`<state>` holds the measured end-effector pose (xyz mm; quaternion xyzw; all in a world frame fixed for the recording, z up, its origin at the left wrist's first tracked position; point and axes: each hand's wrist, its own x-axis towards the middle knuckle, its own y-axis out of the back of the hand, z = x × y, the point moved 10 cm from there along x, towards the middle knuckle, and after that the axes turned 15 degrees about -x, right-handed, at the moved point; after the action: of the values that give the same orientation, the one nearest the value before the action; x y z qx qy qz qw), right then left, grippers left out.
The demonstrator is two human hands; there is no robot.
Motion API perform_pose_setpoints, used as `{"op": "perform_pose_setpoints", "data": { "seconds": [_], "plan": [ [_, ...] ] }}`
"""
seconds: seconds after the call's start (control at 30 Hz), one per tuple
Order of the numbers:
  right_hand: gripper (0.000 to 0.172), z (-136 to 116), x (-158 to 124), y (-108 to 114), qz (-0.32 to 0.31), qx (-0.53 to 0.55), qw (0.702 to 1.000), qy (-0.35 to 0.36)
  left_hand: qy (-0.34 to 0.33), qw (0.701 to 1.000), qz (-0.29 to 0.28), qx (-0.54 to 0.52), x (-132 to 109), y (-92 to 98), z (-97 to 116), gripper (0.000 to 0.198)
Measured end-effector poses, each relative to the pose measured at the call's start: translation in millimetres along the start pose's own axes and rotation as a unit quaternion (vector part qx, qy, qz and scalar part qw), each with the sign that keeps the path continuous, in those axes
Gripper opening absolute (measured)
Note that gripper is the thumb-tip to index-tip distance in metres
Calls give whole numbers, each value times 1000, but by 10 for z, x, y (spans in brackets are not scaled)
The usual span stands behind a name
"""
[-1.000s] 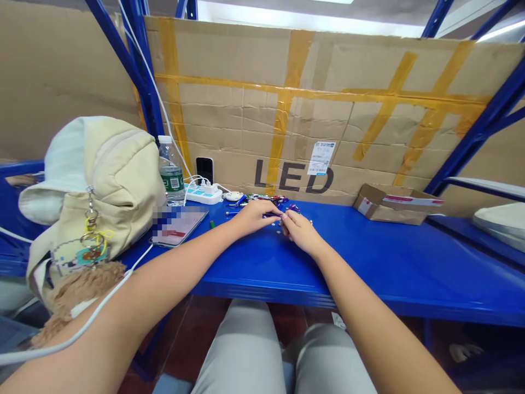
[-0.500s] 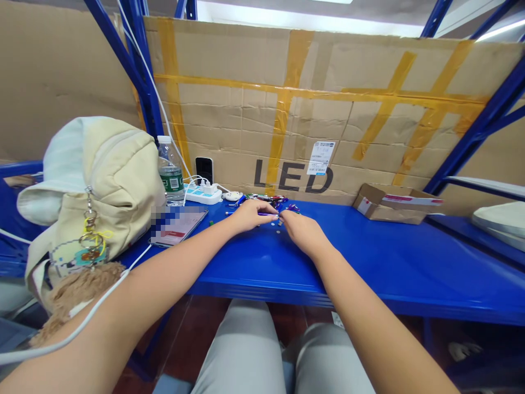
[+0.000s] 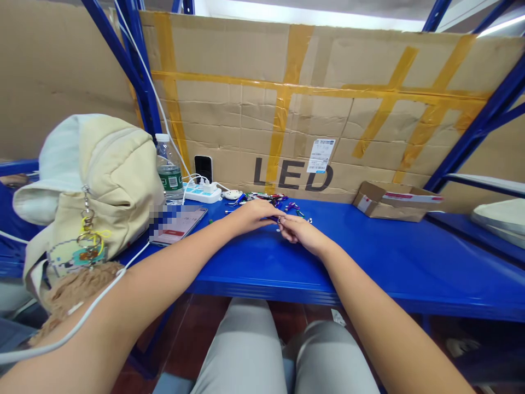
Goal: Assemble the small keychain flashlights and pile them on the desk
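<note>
i see my left hand [image 3: 250, 212] and right hand [image 3: 299, 232] meeting low over the blue shelf [image 3: 369, 257], both sets of fingertips pinched on a small purple keychain piece [image 3: 274, 219] between them. i judge it light, rigid, smooth and slip-prone: hold the barrel, not the ring. spare pieces [image 3: 268, 197] lie just behind

Blue shelf [image 3: 389, 262] has got a phone [image 3: 178, 224], bag [image 3: 102, 180], bottle [image 3: 169, 169] and power strip [image 3: 203, 192] left of the left hand [image 3: 250, 214]. Cardboard box [image 3: 394, 201] sits well right of the right hand [image 3: 299, 232].
</note>
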<state>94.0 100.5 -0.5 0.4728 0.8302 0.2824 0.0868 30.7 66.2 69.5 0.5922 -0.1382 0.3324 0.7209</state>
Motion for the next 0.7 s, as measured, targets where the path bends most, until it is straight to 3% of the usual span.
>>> {"op": "perform_pose_setpoints", "data": {
  "seconds": [0.13,0.23,0.33,0.47,0.6,0.7],
  "plan": [
    [26,0,-9,15,5,20,1000,-12,6,999,28,-20,-4,39,-8,18],
    [33,-99,-32,153,72,-110,991,17,60,994,77,-56,-27,107,-133,17],
    [33,-285,-90,254,141,-302,940,71,110,984,102,-94,-59,128,-265,18],
    [30,-353,-115,208,137,-443,881,93,141,976,100,-133,-87,105,-352,21],
    [31,-335,-122,212,138,-495,855,73,167,966,105,-164,-101,91,-378,22],
    [31,-343,-130,227,149,-495,853,64,184,959,115,-181,-109,93,-391,23]
  ]
}}
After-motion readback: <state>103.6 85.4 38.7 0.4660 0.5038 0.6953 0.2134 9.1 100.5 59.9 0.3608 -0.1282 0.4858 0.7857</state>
